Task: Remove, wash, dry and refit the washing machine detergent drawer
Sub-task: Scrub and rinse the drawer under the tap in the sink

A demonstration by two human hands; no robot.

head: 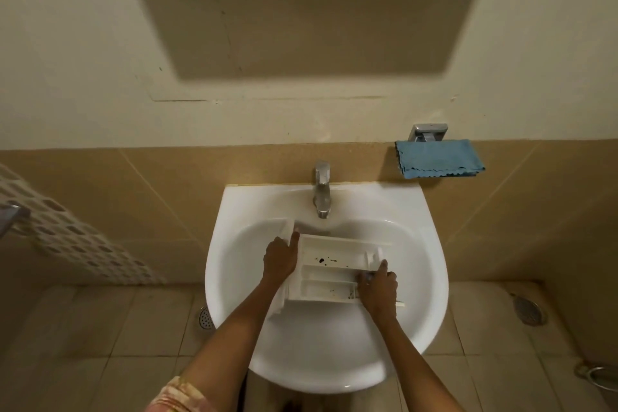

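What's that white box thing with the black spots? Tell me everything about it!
It is the detergent drawer, made of what looks like white plastic. Low walls split it into several long compartments, open side up. Black specks dot the inside, so it looks dirty. It sits over the bowl of the white sink, below the tap. The left hand holds one end, the right hand the other.

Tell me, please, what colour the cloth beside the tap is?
Blue cloth, clearest in the head view.
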